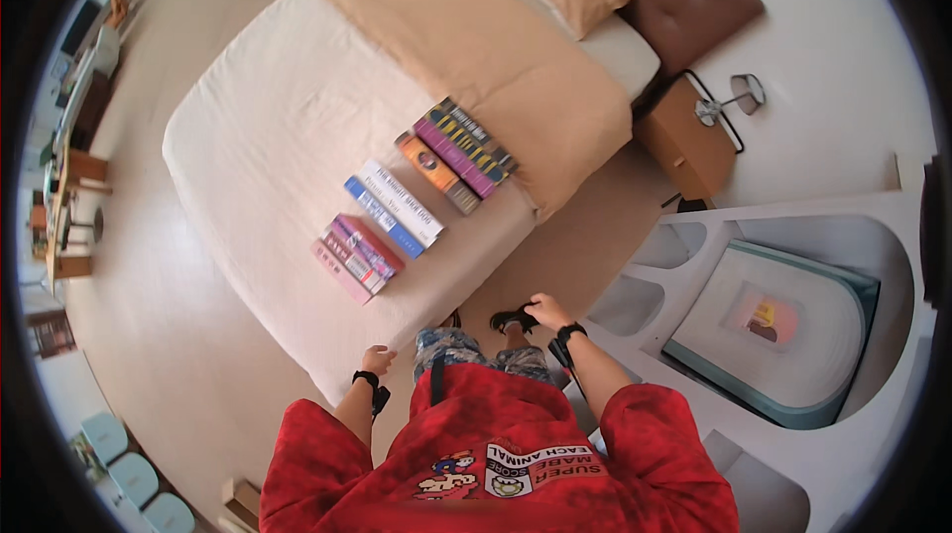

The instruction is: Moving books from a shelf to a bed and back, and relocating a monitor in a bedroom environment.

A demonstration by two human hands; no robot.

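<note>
Books (412,201), three spine-up stacks in a diagonal row at frame centre on the cream bed (268,107), long axis running lower left to upper right, lying above both empty hands; left hand (378,358) nearer, loosely curled, right hand (548,313) loosely spread.

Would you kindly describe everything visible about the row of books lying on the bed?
The row of books lies flat on the cream bedspread, running diagonally along the bed's near edge in three small groups, spines up and toward the camera. The nearest group is pink and red, the middle one white and blue, the farthest orange, magenta and dark with yellow lettering, its end resting on the tan blanket. Neither the left hand nor the right hand touches them; both are empty.
</note>
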